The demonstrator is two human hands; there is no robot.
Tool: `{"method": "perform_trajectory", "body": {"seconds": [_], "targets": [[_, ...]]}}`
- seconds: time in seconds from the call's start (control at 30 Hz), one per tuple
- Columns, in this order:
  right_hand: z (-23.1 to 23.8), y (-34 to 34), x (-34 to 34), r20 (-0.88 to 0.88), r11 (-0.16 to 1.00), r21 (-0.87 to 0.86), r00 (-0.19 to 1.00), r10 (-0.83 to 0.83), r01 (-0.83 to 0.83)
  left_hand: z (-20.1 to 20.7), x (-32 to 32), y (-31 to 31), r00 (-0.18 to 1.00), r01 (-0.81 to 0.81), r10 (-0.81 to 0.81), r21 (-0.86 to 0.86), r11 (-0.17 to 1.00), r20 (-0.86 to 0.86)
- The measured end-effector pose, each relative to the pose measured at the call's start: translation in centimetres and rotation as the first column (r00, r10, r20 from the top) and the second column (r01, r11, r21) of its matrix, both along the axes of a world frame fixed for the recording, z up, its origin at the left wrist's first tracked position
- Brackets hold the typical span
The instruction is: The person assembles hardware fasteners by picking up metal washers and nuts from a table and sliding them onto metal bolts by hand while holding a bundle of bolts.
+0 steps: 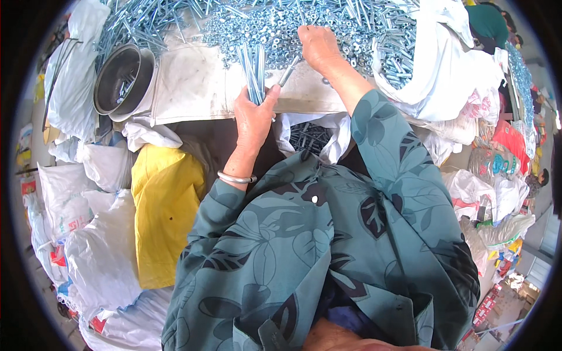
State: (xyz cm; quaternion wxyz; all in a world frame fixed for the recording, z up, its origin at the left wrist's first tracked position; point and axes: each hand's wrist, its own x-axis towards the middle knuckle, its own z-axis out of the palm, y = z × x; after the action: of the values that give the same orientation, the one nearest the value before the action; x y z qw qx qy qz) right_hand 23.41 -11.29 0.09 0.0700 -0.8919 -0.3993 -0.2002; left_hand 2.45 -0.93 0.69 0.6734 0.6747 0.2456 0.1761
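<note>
My left hand (253, 120) is wrapped round a bundle of long, thin metal bolts (253, 73) that point up and away from me. A shorter bolt with a thicker sleeve on it (289, 71) sticks out by its thumb, tilted to the right. Over the heap of small nuts and washers (252, 29), my right hand (321, 50) has its fingers curled closed at the heap's edge. Whatever lies between those fingertips is hidden. Loose long bolts (137, 26) are piled at the far left, and metal sleeves (398, 67) lie at the right.
A dark round pan (120, 82) with a few metal pieces stands at the table's left. Below the front edge, a white sack (336, 131) holds dark bolts. A yellow sack (164, 216) and white sacks (102, 251) crowd the left; more bags (477, 193) stand at right.
</note>
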Motion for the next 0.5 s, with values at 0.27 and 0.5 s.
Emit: {"method": "perform_trajectory", "body": {"seconds": [0.27, 0.5], "targets": [[1.0, -1.6, -1.0, -0.281, 0.923, 0.379, 0.944, 0.176, -0.059, -0.4, -0.1, 0.2, 1.000, -0.017, 0.017, -0.053, 0.998, 0.003], [4.2, -3.3, -6.5, -0.474, 0.784, 0.620, 0.784, 0.401, -0.027, 0.2, 0.0, 0.1, 1.000, 0.003, -0.001, -0.061, 0.998, 0.019]]}}
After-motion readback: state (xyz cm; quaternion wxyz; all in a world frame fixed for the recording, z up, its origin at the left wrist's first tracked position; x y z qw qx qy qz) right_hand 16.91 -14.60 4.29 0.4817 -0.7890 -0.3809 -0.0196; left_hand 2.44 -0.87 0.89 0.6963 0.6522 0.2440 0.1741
